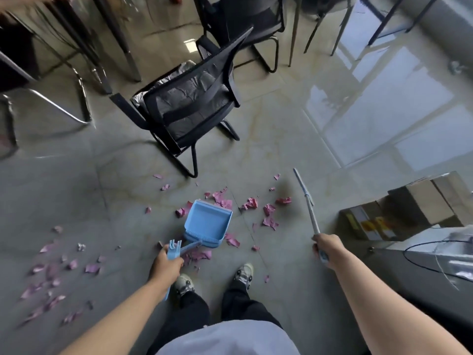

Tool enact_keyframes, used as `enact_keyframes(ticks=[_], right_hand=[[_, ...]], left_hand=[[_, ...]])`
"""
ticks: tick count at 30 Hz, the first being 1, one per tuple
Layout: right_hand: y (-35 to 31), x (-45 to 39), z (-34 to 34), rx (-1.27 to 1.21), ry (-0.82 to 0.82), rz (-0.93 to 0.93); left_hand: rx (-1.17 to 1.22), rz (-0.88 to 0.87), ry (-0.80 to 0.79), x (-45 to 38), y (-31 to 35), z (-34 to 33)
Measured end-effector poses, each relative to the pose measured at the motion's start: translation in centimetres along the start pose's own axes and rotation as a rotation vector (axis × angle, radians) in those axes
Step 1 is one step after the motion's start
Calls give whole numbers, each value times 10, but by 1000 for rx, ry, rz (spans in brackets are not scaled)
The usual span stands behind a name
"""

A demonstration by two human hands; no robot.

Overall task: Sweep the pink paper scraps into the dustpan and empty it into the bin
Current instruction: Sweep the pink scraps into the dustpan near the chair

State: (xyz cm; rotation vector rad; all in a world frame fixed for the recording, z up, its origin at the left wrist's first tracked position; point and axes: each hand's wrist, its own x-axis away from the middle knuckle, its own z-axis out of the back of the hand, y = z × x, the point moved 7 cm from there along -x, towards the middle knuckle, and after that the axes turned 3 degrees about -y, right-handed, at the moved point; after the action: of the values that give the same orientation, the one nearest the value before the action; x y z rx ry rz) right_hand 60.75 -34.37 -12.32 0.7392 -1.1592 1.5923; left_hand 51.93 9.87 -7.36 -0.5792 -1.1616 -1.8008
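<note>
My left hand (pixel 166 262) grips the handle of a light blue dustpan (pixel 207 222), whose pan hangs just above the floor in front of my feet and looks empty. My right hand (pixel 326 248) holds a thin pale stick, the broom handle (pixel 308 203), pointing up and away; no brush head is visible. Pink paper scraps (pixel 249 203) lie scattered around the dustpan, and another patch of pink scraps (pixel 48 278) spreads over the floor at the lower left. A bin with a black liner (pixel 163 85) stands behind the black mesh chair, partly hidden by it.
A black mesh chair (pixel 189 103) stands just beyond the scraps. More chairs and table legs (pixel 102 47) crowd the far left and back. Cardboard boxes (pixel 409 208) and a grey surface with a black cable (pixel 435 254) sit at the right. My shoes (pixel 244 274) are below the dustpan.
</note>
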Motion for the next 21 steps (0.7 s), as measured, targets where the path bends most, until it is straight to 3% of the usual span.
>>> enact_keyframes(ticks=[4,9,15,21], right_hand=[[-20,-18,-7,35,30,-16],[-24,-26,-26,254,4,-129],[-8,-14,-55,685,-17,-25],[9,30,-80,883,-18,-6]], left_hand=[[-24,-13,11,5,2,-7],[-12,-2,13,3,0,-7],[-21,13,-4,-4,-3,-3],[-57,26,-33,-14,-7,11]])
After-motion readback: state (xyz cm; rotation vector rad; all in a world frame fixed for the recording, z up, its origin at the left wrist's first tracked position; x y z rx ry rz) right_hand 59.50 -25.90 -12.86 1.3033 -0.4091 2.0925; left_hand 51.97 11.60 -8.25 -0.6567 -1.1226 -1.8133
